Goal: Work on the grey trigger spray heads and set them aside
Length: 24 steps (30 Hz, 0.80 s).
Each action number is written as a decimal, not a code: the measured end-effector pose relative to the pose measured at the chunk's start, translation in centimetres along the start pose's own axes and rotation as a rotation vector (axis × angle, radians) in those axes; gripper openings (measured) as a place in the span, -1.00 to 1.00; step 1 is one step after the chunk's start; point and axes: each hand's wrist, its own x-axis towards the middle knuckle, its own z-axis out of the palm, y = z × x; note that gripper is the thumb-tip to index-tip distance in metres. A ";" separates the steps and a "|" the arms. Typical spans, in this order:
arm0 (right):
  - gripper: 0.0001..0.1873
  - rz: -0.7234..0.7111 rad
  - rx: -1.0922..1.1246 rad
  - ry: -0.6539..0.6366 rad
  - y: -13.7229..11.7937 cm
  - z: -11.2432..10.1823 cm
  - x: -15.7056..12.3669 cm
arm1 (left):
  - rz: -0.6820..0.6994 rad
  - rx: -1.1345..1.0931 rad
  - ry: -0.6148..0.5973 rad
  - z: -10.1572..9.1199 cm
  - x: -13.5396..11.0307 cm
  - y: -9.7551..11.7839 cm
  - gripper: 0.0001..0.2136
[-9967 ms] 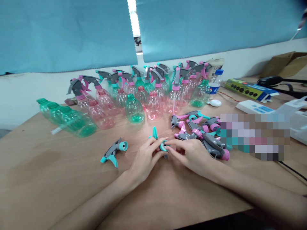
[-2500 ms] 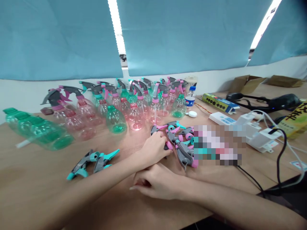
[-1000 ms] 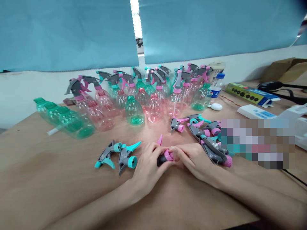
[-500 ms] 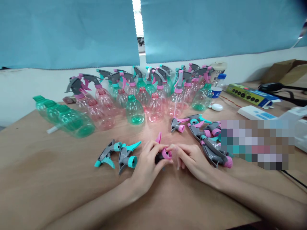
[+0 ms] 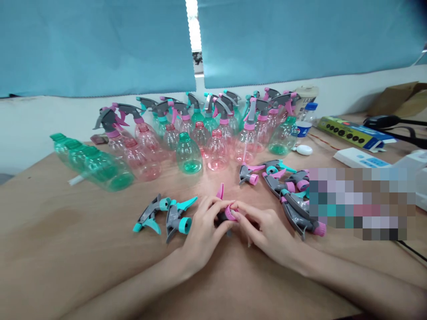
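My left hand point(image 5: 207, 222) is wrapped round a grey spray head with a pink collar point(image 5: 230, 212) and a pink trigger point(image 5: 220, 191) that points up. The collar's opening is turned to the right. My right hand point(image 5: 263, 224) closes on that collar, its thumb at the opening and its index finger along the top edge. Whether a small part is between these fingertips is hidden. Left of my hands lie two grey spray heads with turquoise collars, one point(image 5: 178, 222) near my left wrist and another point(image 5: 153, 214) beyond it.
Behind my hands stand pink and green bottles, several with spray heads fitted, among them an open green bottle point(image 5: 189, 153). Green bottles point(image 5: 100, 166) lean in a row at left. More spray heads point(image 5: 296, 211) lie piled at right, near a blurred patch, a white device point(image 5: 362, 158) and a box point(image 5: 355, 132).
My right hand has moved slightly left and its thumb and fingertips now meet the pink collar. My left hand keeps its hold on the spray head. The whole view has shifted a little.
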 end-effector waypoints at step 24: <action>-0.86 0.031 0.230 -0.147 0.4 -0.6 0.3 | -0.008 -0.094 -0.039 0.2 0.1 -0.2 -0.75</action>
